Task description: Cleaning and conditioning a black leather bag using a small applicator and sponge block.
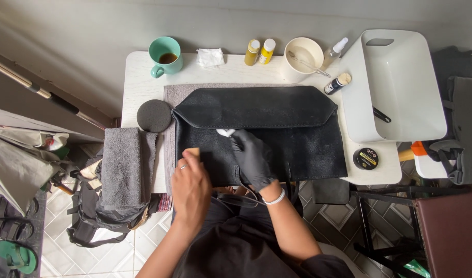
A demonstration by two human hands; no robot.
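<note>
1. A folded grey towel (123, 164) lies at the table's (138, 77) left edge, with a round black sponge (154, 116) just above it, both near the left hand.
2. The bare left hand (190, 186) is closed on a small tan block (193, 153), which it presses onto the front of the black leather bag (277, 128). Its palm bears down, probably to steady the bag as well.
3. The bag lies flat on a grey cloth (170, 103) in the middle of the table, flap folded down, so its whole front faces up.
4. The right hand (252, 157), in a black glove, is pinched shut on a small whitish thing (225, 133) at the flap's edge; what it is I cannot tell.
5. Along the far edge stand a green mug (165, 55), a crumpled tissue (210, 57), two yellow bottles (260, 51), a white bowl (304, 55) and a spray bottle (334, 51).
6. On the right sit a white tray (400, 87) and a round black tin (365, 158). Nothing blocks either hand.
</note>
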